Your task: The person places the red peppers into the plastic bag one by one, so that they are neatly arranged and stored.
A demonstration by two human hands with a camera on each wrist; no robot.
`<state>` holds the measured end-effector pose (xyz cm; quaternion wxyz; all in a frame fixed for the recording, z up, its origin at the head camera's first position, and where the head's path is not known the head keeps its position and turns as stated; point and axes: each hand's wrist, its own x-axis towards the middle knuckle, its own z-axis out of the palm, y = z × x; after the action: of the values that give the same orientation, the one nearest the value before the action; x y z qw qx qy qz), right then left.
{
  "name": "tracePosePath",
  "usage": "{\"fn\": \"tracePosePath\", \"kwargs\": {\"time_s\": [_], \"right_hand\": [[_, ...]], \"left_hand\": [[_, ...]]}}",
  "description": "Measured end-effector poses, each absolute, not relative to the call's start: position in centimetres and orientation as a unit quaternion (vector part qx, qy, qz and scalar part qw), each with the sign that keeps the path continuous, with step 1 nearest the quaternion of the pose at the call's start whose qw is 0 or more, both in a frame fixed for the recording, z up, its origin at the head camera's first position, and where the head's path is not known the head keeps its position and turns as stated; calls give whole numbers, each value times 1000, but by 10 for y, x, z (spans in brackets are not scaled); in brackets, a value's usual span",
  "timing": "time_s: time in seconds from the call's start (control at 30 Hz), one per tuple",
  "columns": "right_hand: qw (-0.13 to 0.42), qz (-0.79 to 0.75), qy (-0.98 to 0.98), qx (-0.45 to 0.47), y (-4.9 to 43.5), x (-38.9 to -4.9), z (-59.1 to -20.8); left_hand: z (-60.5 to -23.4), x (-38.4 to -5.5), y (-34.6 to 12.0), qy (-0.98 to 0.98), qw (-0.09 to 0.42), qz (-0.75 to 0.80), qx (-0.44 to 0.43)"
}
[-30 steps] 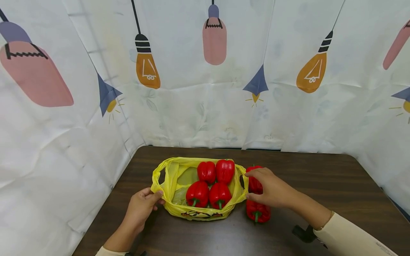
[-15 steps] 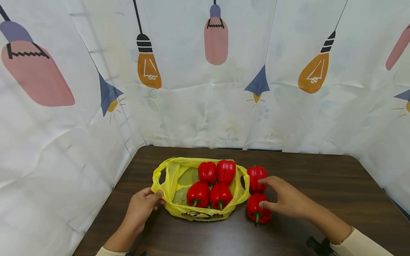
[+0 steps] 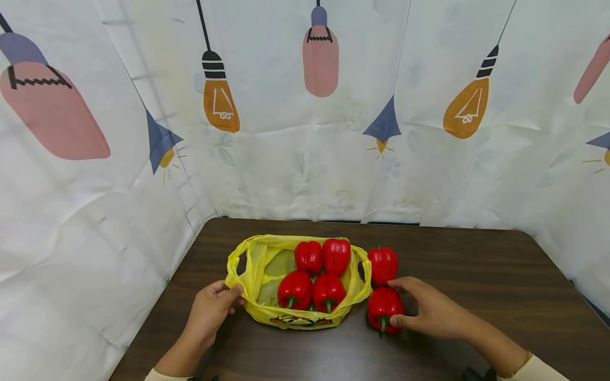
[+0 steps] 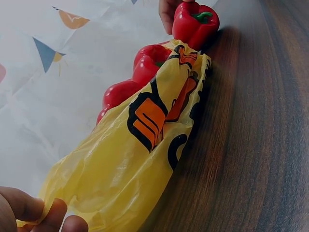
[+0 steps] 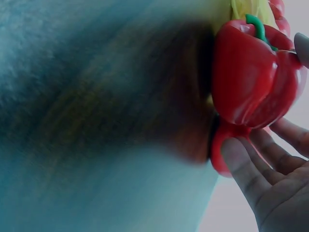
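- The bag (image 4: 113, 166) was thin, yellow, translucent plastic, wrinkled, printed in black and orange; it stood on the table with its mouth spread and its loop handles at either side.
- Four bagged peppers (image 3: 294, 289), glossy, red and lobed, sat in its right half.
- The near loose pepper (image 3: 383, 306), smooth and blocky with a green stem, lay on the table just right of the bag.
- The left hand (image 3: 209, 309) pinched the left rim between thumb and fingers.
- The right hand (image 3: 431, 309) held thumb and forefinger apart about the near loose pepper; whether they pressed it could not be told.
- The far loose pepper (image 3: 383, 265) lay directly behind, crowding the forefinger; the right handle flanked both.
- The table (image 3: 476, 275) was dark, wood-grained; a creased white sheet (image 3: 286, 174) with printed lamps hung beyond.
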<state>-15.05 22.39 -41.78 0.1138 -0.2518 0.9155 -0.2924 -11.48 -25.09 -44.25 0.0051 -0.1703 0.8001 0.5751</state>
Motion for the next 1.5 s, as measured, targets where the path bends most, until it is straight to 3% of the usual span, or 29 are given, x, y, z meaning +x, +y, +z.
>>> {"fn": "tracePosePath", "kwargs": {"time_s": [0.6, 1.07, 1.5], "right_hand": [[146, -312, 911, -227, 224, -146, -422], [123, -312, 902, -271, 222, -146, -418], [158, -309, 895, -280, 221, -148, -421]], "left_hand": [[-441, -112, -250, 792, 2, 587, -170], [-439, -111, -250, 792, -1, 587, -170], [-443, -110, -251, 789, -5, 589, -174]]}}
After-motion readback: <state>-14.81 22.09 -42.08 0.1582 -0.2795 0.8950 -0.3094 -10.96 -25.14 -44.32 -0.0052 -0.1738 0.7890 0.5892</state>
